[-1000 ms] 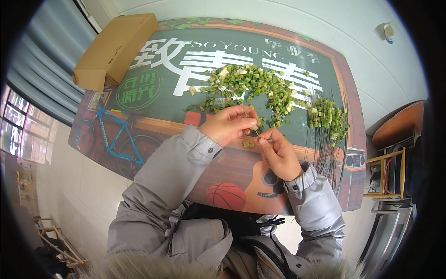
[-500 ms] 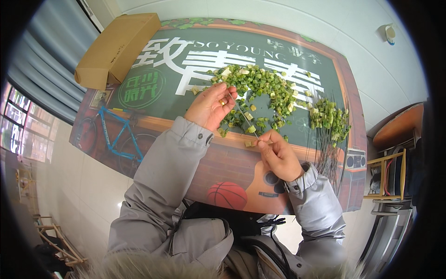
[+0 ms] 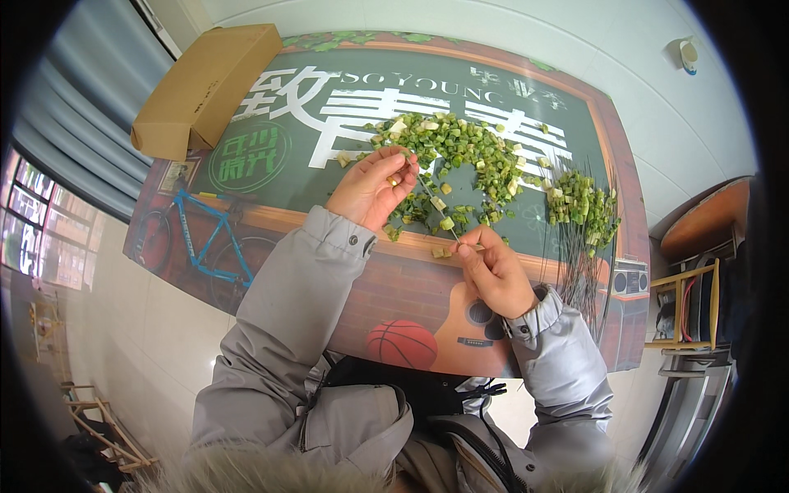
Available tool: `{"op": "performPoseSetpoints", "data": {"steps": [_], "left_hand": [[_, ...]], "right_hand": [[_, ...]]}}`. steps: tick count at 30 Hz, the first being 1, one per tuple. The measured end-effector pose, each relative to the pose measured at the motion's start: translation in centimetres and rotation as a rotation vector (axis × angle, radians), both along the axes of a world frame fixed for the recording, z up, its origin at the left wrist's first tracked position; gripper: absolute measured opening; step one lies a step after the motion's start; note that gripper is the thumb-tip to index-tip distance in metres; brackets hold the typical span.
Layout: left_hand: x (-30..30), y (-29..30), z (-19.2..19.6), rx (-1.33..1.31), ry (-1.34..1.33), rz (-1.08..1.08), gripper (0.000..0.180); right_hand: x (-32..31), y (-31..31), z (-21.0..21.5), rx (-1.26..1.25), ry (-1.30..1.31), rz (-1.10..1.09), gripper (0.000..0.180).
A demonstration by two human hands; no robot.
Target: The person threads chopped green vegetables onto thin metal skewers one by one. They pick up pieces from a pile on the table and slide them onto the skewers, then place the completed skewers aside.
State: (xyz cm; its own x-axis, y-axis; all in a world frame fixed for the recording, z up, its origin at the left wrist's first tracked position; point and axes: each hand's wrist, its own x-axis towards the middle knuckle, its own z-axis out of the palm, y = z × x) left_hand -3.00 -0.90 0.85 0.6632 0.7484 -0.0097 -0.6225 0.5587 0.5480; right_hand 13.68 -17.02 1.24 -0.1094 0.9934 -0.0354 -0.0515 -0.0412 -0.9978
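A thin skewer (image 3: 426, 189) slants between my two hands above the table. My right hand (image 3: 496, 275) is closed on its near end, pinching it between thumb and fingers. At the far end, my left hand (image 3: 374, 189) is closed, its fingertips pinching a small green vegetable piece (image 3: 408, 154) at the skewer's tip. Just beyond both hands spreads a loose pile of chopped green vegetable pieces (image 3: 460, 141), with some pale cubes mixed in. To the right lies a bunch of dark thin skewers (image 3: 575, 283), their far ends threaded with green pieces (image 3: 582, 205).
The printed table (image 3: 329, 197) carries pictures and large white characters. A brown cardboard box (image 3: 205, 86) occupies its far left corner. Blue-grey curtains (image 3: 99, 99) hang at the left; a wooden-framed chair (image 3: 686, 308) stands at the right.
My left fingertips have shifted slightly at the skewer's tip, where a small green piece now shows. My right hand has barely moved.
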Motion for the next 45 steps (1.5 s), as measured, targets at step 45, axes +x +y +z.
{"op": "performPoseSetpoints", "data": {"steps": [45], "left_hand": [[1.3,-2.2,-1.8,0.132,0.161,-0.265,0.006]], "right_hand": [[-0.3,0.0,0.3,0.008,-0.047,-0.102,0.014]]}}
